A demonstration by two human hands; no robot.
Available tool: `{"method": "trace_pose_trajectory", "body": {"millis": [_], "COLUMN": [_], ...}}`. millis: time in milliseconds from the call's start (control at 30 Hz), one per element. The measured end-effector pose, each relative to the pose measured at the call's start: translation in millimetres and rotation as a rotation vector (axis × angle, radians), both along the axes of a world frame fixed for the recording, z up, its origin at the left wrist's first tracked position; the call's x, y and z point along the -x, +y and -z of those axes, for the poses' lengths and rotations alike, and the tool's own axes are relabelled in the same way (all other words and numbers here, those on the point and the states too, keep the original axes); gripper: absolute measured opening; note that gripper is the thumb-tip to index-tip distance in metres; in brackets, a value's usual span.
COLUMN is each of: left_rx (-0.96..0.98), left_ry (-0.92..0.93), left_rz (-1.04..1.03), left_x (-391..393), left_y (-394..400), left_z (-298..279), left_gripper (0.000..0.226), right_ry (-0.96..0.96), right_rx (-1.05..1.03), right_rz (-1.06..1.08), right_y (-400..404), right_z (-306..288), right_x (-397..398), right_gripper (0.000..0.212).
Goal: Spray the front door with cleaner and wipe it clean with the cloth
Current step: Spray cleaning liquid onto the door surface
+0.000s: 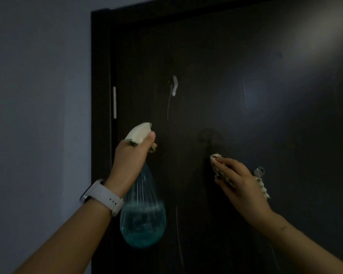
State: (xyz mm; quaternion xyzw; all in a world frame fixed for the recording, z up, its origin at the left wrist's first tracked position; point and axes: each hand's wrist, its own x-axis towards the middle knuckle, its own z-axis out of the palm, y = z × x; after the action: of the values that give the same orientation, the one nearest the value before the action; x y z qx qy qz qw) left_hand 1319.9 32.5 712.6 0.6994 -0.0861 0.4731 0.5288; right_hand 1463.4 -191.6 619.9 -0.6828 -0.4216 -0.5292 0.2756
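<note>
The front door (236, 80) fills our view, dark and shut, with thin pale drips running down its face, so we judge some spraying is done and the wiping is under way, with most of the panel left. The cloth (218, 164) sits bunched at mid-door, just below a faint round fitting; whether it presses on the surface we cannot tell. Our right hand (240, 182) is closed around it, fingers curled, wrist raised. Our left hand (131, 157) is wrapped tight on the neck of the spray bottle (143, 218), a finger at the trigger, nozzle toward the door, forearm angled up. A white watch (102, 196) rings that wrist. A hinge (114, 102) shows at the frame.
</note>
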Motion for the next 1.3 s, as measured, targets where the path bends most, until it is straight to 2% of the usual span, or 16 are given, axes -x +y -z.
{"method": "trace_pose_trajectory", "body": {"millis": [167,300,533,633,733,833,933,1067,1167,1300], "left_rx": [0.041,0.009,0.022,0.039,0.032,0.024,0.033,-0.018,-0.039,0.018], "left_ry": [0.154,0.257,0.338,0.312,0.295,0.274,0.184,0.12,0.065,-0.025], "left_rz": [0.015,-0.049,-0.124,-0.099,-0.028,0.012,-0.014,-0.022,-0.011,0.028], "left_x": [5,6,7,11,12,12,10,7,2,-19], "left_y": [4,4,6,2,-1,-6,-20,-60,-97,-146], "left_z": [82,131,163,165,165,160,143,102,64,13], "left_gripper": [0.006,0.006,0.025,0.014,0.004,0.021,0.026,0.005,0.012,0.005], "right_ry": [0.112,0.162,0.187,0.17,0.14,0.099,0.03,-0.042,-0.063,-0.075], "right_rx": [0.084,0.133,0.131,0.121,0.115,0.103,0.117,0.069,0.023,-0.017], "right_rz": [0.035,0.044,0.062,0.084,0.12,0.154,0.189,0.238,0.226,0.213], "right_y": [-3,1,1,-5,-20,-42,-73,-126,-163,-195], "right_z": [53,83,95,93,87,76,52,14,-13,-36], "right_x": [6,10,19,26,35,40,36,17,-9,-47], "right_gripper": [0.055,0.052,0.053,0.053,0.052,0.049,0.048,0.048,0.05,0.052]}}
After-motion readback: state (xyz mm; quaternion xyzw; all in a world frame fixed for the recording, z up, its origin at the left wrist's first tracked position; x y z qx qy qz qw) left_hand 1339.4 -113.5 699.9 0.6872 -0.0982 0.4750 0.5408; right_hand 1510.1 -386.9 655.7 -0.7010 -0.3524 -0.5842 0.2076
